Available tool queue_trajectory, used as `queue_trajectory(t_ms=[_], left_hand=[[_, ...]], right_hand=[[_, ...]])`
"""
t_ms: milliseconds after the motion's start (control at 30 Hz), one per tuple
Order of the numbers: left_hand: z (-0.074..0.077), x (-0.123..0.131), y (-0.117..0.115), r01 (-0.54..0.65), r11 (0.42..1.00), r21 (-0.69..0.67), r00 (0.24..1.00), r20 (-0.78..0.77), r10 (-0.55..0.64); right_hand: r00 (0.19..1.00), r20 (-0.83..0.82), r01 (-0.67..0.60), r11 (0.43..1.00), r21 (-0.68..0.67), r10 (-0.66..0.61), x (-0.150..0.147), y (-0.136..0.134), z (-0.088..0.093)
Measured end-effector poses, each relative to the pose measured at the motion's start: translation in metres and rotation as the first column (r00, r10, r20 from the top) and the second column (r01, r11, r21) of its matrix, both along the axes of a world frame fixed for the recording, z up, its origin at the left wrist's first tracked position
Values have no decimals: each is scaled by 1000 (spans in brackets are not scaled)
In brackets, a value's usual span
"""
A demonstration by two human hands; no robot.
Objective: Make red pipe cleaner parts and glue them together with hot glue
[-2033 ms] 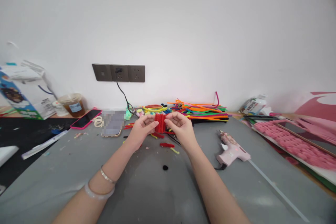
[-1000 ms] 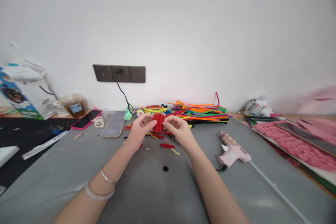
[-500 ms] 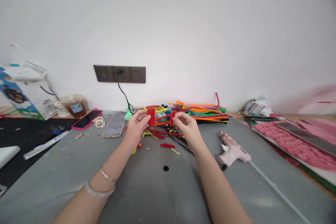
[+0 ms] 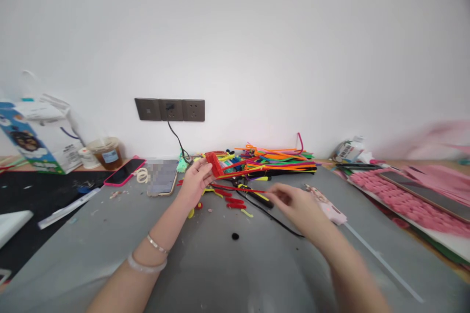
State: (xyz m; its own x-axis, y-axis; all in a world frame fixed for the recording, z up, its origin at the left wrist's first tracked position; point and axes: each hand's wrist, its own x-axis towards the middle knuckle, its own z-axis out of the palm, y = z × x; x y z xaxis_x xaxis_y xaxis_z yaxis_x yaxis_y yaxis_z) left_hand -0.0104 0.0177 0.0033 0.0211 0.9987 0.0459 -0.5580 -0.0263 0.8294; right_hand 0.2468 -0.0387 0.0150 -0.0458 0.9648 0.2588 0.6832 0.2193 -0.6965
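Observation:
Near the back middle of the desk, my left hand (image 4: 198, 176) is closed, pinching a flat red block of fuzzy pipe cleaner (image 4: 215, 165) between thumb and fingers. My right hand (image 4: 293, 203) is lower and to the right, slightly blurred, with its fingers curled. Its fingertips meet the right end of a thin red pipe cleaner (image 4: 246, 189) and seem to pinch it. Short red pieces (image 4: 235, 200) lie between the hands, beside a yellow scrap (image 4: 247, 213). A pink glue gun (image 4: 332, 212) sits behind my right hand, partly hidden by it.
Loose coloured pipe cleaners (image 4: 290, 161) are heaped against the wall. A black cord (image 4: 271, 216) crosses the desk. A black pom-pom (image 4: 235, 236) lies in front. Phones (image 4: 125, 172) and a drink cup (image 4: 106, 152) stand left; a pink braided piece (image 4: 396, 200) lies right.
My right hand has let go of a small red piece and moved right and down. Another red piece now lies among the scraps. My left hand keeps its red block, now tilted.

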Motion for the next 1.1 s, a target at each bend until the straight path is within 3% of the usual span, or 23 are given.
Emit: queue_trajectory(t_ms=[67,133,200,267,467,600,667,800,900,967,1100], left_hand=[[-2,2,-1,32,999,12,999,-19,-32],[-5,4,-1,65,998,27,997,-40,-63],[-8,5,-1,97,995,36,994,-63,-95],[-10,6,-1,125,991,42,989,-87,-121],[-12,6,-1,179,981,70,976,-138,-168],[-14,6,-1,186,980,75,973,-149,-173],[-14,6,0,178,981,75,974,-152,-166],[-13,6,1,160,984,76,979,-143,-149],[-14,5,1,157,985,75,980,-137,-146],[-14,5,1,158,984,78,980,-134,-147],[-14,6,1,155,986,69,983,-107,-147]], right_hand=[[971,105,223,972,-69,-215,35,-16,0],[933,149,358,893,-273,-329,64,-27,-4],[932,112,355,801,-481,-345,83,-31,-9],[940,71,316,767,-559,-335,89,-32,-14],[928,162,373,823,-428,-336,78,-29,-30],[929,223,341,919,-196,-296,74,-27,-43],[931,219,328,932,-157,-291,74,-25,-47],[940,-55,304,902,-306,-336,70,-22,-52],[884,-369,241,956,-168,-288,57,-23,-58],[802,-527,295,954,-57,-280,45,-24,-60],[557,-804,433,899,68,-207,29,-22,-52]])
